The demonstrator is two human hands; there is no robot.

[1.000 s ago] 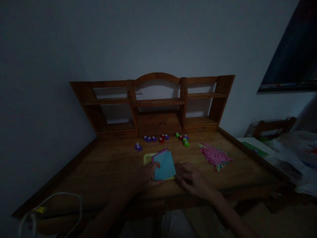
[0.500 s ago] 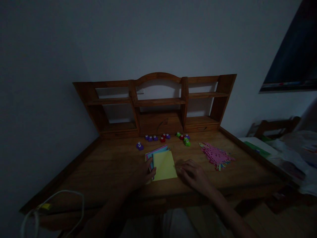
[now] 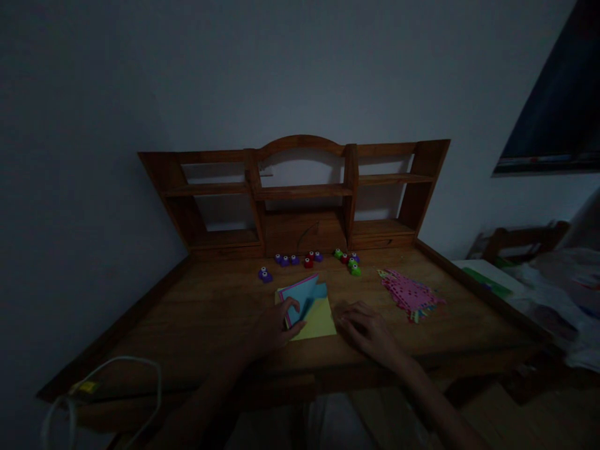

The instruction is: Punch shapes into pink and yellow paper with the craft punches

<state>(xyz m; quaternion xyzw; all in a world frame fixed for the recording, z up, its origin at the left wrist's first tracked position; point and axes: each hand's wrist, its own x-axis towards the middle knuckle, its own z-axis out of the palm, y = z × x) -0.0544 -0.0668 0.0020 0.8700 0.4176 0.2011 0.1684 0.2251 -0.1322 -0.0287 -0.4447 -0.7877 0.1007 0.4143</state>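
Observation:
My left hand is closed on the left side of several blue and pink paper sheets, its thumb on their lower edge. The sheets are tilted up above a yellow sheet of paper, which lies on the desk. A bent blue flap shows at the far right of the papers. To the right of the yellow sheet, my right hand rests on the desk with fingers curled and fingertips close to the thumb. Whatever it may hold at the fingertips is too dim to make out.
Small purple, red and green toys with eyes stand along the back of the wooden desk. Pink dotted paper strips are heaped at the right. A wooden shelf unit rises behind, and a white cable loops at the front left.
The blue sheets, mostly covered by the yellow one before, now show above it, raised and bent. My left hand has shifted slightly right with them. My right hand has stayed nearly still.

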